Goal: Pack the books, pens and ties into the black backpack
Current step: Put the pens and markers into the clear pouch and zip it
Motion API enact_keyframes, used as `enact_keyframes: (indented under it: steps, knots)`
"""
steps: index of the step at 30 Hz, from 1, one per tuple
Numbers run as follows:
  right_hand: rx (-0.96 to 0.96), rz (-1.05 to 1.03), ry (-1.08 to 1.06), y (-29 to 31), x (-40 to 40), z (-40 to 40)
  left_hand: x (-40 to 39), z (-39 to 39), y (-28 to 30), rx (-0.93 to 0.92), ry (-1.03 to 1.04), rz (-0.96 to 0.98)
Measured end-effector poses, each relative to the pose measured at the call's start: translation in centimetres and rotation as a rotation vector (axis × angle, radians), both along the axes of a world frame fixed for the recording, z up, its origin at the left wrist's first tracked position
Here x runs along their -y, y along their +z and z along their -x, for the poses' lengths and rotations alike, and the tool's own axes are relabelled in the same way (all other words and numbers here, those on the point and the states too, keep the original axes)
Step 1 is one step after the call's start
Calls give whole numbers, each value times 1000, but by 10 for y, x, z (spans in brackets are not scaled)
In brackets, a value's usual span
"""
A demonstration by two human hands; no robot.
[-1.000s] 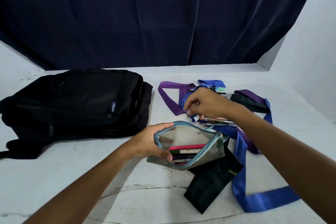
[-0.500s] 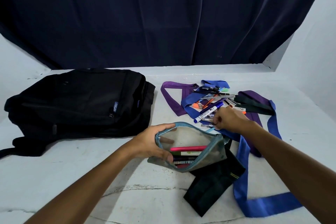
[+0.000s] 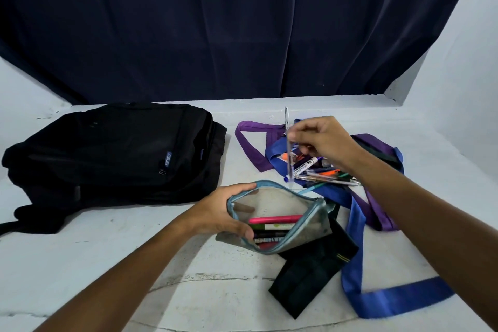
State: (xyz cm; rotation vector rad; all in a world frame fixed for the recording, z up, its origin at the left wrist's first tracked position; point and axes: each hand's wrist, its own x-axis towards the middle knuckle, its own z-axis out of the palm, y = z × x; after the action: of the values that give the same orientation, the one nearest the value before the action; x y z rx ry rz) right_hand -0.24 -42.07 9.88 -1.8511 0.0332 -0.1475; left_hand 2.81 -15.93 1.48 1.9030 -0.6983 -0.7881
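Note:
The black backpack (image 3: 113, 153) lies flat and zipped at the left of the table. My left hand (image 3: 223, 213) grips the rim of a translucent pencil pouch (image 3: 310, 226), holding it open; several pens lie inside. My right hand (image 3: 320, 137) pinches a clear pen (image 3: 287, 143), held upright above a pile of pens and markers (image 3: 320, 172). The pile rests on tangled blue ties (image 3: 353, 259) and purple ties (image 3: 253, 148). A black tie (image 3: 310, 275) lies partly under the pouch.
The white table (image 3: 107, 277) has cracks along its near edge. A dark curtain (image 3: 242, 24) hangs behind the table, and a white wall (image 3: 458, 75) closes the right side. No books are in view.
My right hand came off the pen pile and rose with a clear pen, now held upright. My left hand kept hold of the open pouch.

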Motion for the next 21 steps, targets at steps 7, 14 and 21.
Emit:
enact_keyframes:
  steps: [7,14,21]
  knots:
    - [-130,564,374,-5,-48,11,-1,1,0,-6,-3,8]
    - [-276,823,435,-22,-53,12,-1,0,-3,-4,8,23]
    - [-131,762,16,-38,37,-21,0,0,1,1,-11,21]
